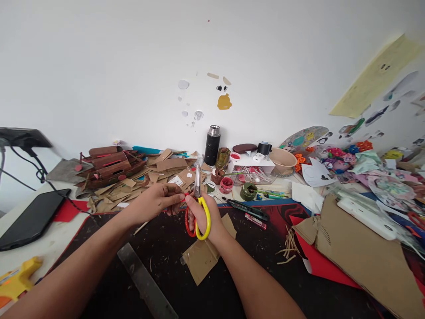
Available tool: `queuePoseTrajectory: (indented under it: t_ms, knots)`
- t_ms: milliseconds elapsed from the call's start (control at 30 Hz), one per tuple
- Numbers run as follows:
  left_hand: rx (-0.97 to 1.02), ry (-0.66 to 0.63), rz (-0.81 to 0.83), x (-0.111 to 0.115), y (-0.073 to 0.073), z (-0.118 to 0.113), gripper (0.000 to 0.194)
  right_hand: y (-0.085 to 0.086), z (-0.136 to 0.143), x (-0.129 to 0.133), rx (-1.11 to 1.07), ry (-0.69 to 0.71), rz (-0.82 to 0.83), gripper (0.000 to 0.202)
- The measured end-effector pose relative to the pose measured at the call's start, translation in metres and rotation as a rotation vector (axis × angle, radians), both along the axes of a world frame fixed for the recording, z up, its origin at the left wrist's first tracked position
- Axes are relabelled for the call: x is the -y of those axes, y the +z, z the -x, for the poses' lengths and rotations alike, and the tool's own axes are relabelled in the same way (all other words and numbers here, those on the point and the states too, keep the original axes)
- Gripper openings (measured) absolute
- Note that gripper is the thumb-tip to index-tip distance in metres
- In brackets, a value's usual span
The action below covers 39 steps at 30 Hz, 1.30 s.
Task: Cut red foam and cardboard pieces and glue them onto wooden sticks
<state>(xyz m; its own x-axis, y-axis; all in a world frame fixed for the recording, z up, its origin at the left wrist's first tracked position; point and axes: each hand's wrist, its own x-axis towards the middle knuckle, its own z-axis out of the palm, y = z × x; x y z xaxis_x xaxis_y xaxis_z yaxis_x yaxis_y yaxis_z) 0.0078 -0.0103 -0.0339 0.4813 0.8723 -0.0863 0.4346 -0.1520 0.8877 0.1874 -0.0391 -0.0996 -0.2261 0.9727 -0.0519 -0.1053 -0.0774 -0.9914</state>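
Right hand (216,220): closed round the handles of the scissors (198,185), one loop yellow, one red; blades pointing up and away from the person, looking together from where I stand; thumb up beside the red piece (187,194), whether touching I cannot tell. Left hand (165,200): fingers bent, thumb and fingertips pinched together on that red piece, just left of the scissors; the piece too small to make out.

Below the hands: one card (202,262), brown, partly under the right wrist; one ruler (146,281), aslant, near the left forearm; both on the dark mat (265,270).

Beyond the hands: scraps (171,165) of cardboard, heaped; a red pot (226,185) and a green pot (247,192), a brush across the latter; one cutter (247,209), just in front of the pots; one flask (212,147), black, upright by the wall.

Far left: a brown model (111,168); a phone (31,219), dark, flat; a glue gun (23,277), yellow.

Far right: a cardboard sheet (360,250), overlying red paper (320,261); a bowl (282,159); bright flowers (336,153) behind.
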Motion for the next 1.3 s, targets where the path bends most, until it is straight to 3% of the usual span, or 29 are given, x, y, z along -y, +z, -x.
queuePoseTrajectory:
  t_ms: [367, 900, 1300]
  knots:
    - [0.070, 0.049, 0.059, 0.000, -0.001, 0.002, 0.057, 0.007, -0.001, 0.001, -0.050, -0.103, -0.025, 0.048]
    - [0.194, 0.091, 0.134, -0.002, -0.013, -0.002, 0.056, 0.001, -0.001, -0.001, -0.008, -0.095, -0.058, 0.047]
    - [0.128, 0.080, 0.032, 0.003, -0.007, -0.003, 0.054, 0.002, -0.001, 0.000, 0.001, -0.109, -0.068, 0.044]
